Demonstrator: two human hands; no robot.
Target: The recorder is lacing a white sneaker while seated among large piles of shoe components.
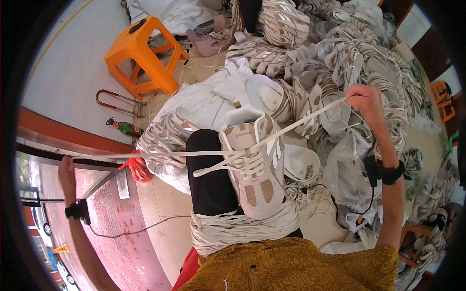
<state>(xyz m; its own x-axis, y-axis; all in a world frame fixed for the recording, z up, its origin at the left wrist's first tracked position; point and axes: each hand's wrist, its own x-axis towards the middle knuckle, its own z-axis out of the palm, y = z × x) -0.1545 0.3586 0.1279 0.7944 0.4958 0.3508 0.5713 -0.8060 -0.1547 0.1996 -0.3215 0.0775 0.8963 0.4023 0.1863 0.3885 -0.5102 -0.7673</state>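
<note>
A white and beige sneaker upper (268, 180) rests on my dark-clothed thigh, its toe toward me and its tongue (241, 137) standing up. A flat off-white shoelace (303, 120) is threaded through its eyelets, and both ends are drawn out sideways, nearly straight. Far to the left, my left hand (67, 178) is closed on one end. The other end is pinched in my right hand (366, 105), raised at the right. A loose end of lace (206, 170) sticks out beside the upper. Across my lap lies a thick bundle of laces (245, 232).
Stacked shoe uppers (361, 53) fill the far right, with more uppers (170, 128) to my left on a white sack (194, 104). An orange stool (145, 56), a green bottle (127, 128) and red string (138, 167) stand leftward. Clear plastic bags (345, 162) lie near my right arm.
</note>
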